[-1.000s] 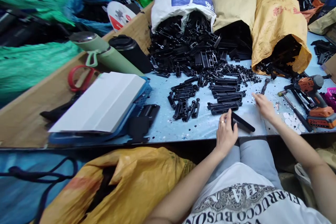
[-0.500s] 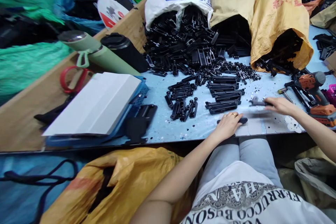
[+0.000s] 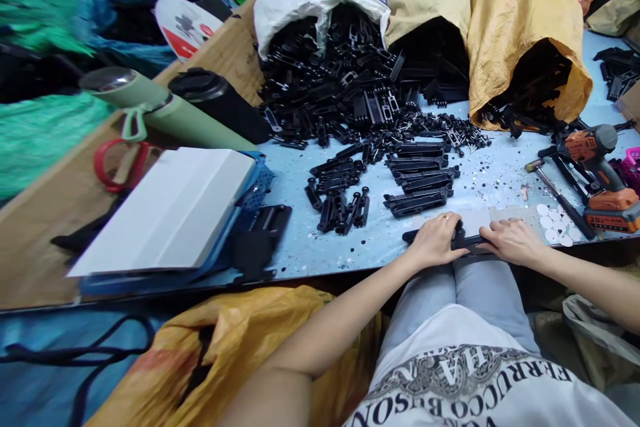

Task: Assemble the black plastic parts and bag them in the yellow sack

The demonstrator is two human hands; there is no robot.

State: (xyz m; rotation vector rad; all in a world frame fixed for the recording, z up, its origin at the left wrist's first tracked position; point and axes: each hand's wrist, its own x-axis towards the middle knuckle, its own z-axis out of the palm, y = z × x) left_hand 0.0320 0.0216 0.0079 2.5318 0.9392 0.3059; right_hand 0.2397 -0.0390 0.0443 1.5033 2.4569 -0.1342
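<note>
My left hand (image 3: 436, 239) is closed on a long black plastic part (image 3: 410, 237) at the table's front edge, its end sticking out past the fingers. My right hand (image 3: 514, 240) grips the other end of the black pieces with its fingertips. Between the hands a second black piece (image 3: 457, 235) stands at an angle against the long part; how they join is hidden by the fingers. Just beyond my left hand lies a row of long black parts (image 3: 423, 199). Smaller black links (image 3: 343, 210) are grouped left of it.
A hammer (image 3: 560, 195) and an orange cordless drill (image 3: 603, 177) lie at the right. Loose pins (image 3: 457, 130) and a heap of black parts (image 3: 325, 90) spill near the sacks. A white box (image 3: 170, 207), red scissors (image 3: 100, 170) and a green bottle (image 3: 185, 113) are at left.
My right hand has moved left and toward me, bringing a dark piece to the part under my left hand. Both hands are now together on the pieces. The view has shifted slightly.
</note>
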